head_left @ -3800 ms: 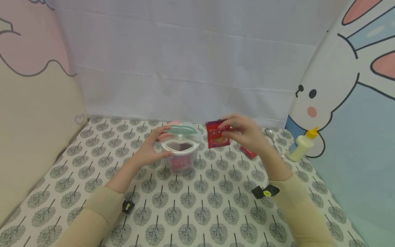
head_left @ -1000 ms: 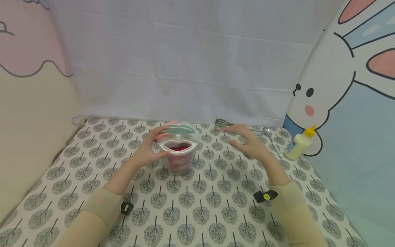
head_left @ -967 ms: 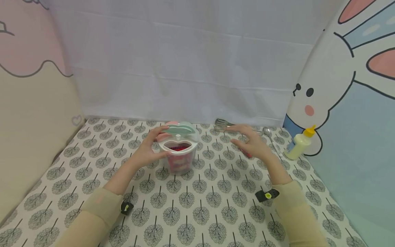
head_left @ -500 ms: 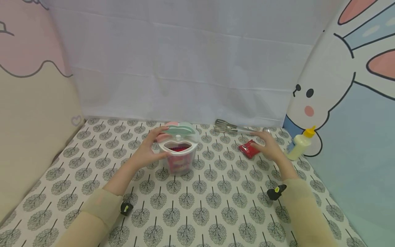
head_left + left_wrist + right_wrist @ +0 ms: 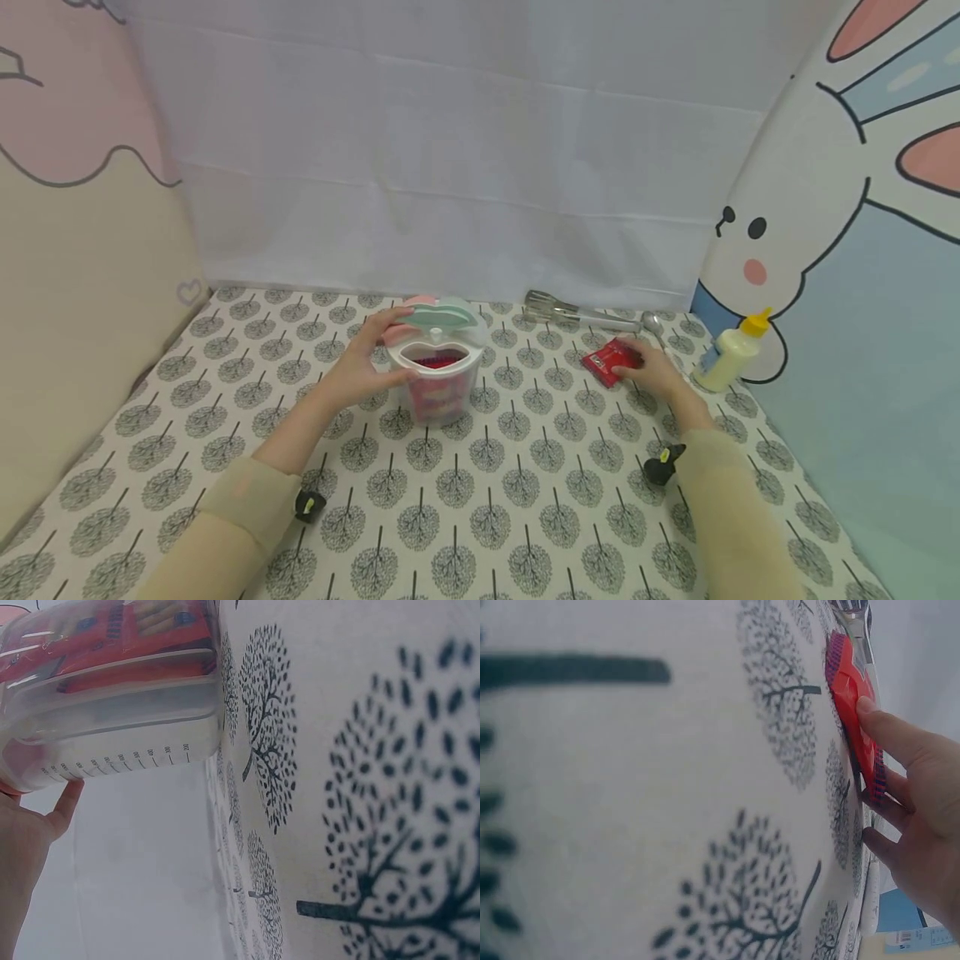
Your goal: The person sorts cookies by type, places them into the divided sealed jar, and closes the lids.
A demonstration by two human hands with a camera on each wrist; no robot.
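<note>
A clear plastic storage container (image 5: pixel 444 398) with pink, mint and white lids stands left of the table's middle. Its mint flap (image 5: pixel 442 316) is raised, and red packets show through the wall and front opening. My left hand (image 5: pixel 365 364) holds the container from its left side, fingers at the flap and thumb at the front rim. In the left wrist view, one fingertip touches the wall beside the printed scale. On the right, my right hand (image 5: pixel 654 372) pinches a red snack packet (image 5: pixel 602 363) lying on the cloth. The right wrist view shows the thumb on the packet's (image 5: pixel 845 684) face, fingers at its edge.
Behind the packet lie metal tongs (image 5: pixel 581 316) and a spoon (image 5: pixel 653 323). A pale yellow squeeze bottle (image 5: pixel 726 360) with a yellow cap stands near the right wall. A white curtain (image 5: pixel 450 167) closes off the back of the tree-patterned tablecloth (image 5: pixel 457 517).
The packet my right hand held up earlier now sits in the container's opening. The right hand has moved right and down onto the other packet. My left hand has stayed at the container.
</note>
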